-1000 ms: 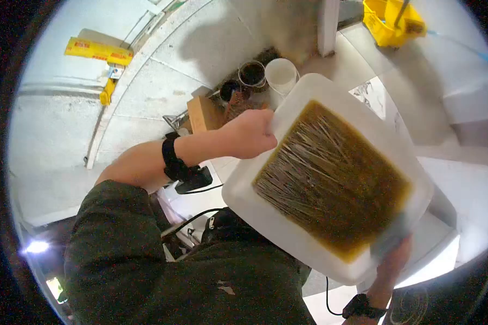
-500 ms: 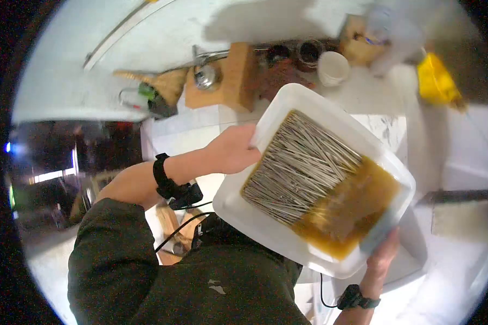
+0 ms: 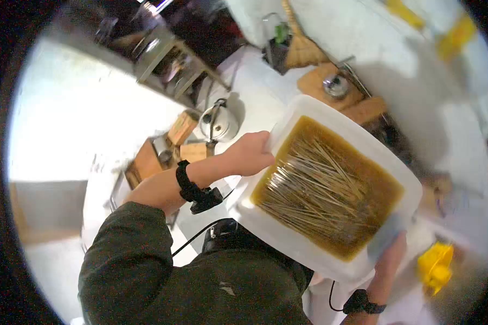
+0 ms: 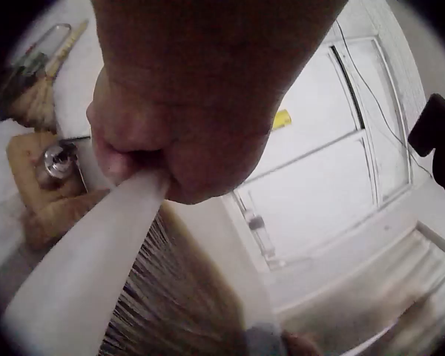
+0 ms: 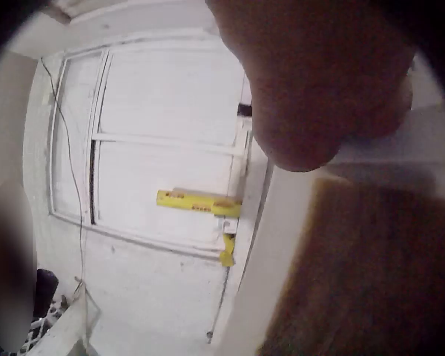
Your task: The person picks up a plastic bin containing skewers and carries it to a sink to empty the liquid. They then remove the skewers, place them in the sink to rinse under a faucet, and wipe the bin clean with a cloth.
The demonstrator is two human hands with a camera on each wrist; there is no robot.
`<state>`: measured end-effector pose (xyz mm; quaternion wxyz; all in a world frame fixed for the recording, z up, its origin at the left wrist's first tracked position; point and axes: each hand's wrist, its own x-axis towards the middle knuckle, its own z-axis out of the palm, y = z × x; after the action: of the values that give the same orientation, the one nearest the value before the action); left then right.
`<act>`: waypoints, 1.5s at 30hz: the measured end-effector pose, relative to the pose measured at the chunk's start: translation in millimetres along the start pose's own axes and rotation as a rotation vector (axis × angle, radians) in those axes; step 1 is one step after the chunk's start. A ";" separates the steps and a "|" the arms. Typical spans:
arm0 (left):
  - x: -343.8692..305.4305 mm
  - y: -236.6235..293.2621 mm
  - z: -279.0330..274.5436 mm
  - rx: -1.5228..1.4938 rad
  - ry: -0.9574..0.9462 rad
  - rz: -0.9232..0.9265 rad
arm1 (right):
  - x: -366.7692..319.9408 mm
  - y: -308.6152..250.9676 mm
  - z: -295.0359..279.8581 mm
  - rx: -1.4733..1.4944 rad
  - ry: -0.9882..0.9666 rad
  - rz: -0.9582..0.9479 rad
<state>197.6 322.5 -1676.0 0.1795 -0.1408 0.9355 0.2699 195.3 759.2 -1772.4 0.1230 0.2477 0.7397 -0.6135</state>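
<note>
Both hands hold the white tray up before the person's chest: left hand curls over one rim, right hand grips the opposite corner; thin sticks lie in brown liquid inside

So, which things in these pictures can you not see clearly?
Right hand: head view, fingers hidden behind the white tray.
Left hand: left wrist view, fingertips hidden behind the tray rim.
Yellow thing: head view, blurred by motion.
Thin sticks: too fine to name the material.
</note>
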 end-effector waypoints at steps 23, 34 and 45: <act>-167.7 116.6 99.8 -0.761 0.840 -1.115 | 133.1 -278.6 258.8 -0.581 -1.256 -0.264; -267.7 154.7 98.3 -0.891 1.042 -1.552 | 2.4 -242.5 387.1 -0.844 -1.713 -0.300; -399.6 85.6 144.1 -0.977 1.359 -1.759 | -266.6 -128.6 511.3 -1.114 -2.150 -0.444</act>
<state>562.2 538.8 -1586.4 -0.2976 -0.8934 0.2238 0.2513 292.2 190.6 -1644.9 0.6513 -0.6008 0.4493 -0.1140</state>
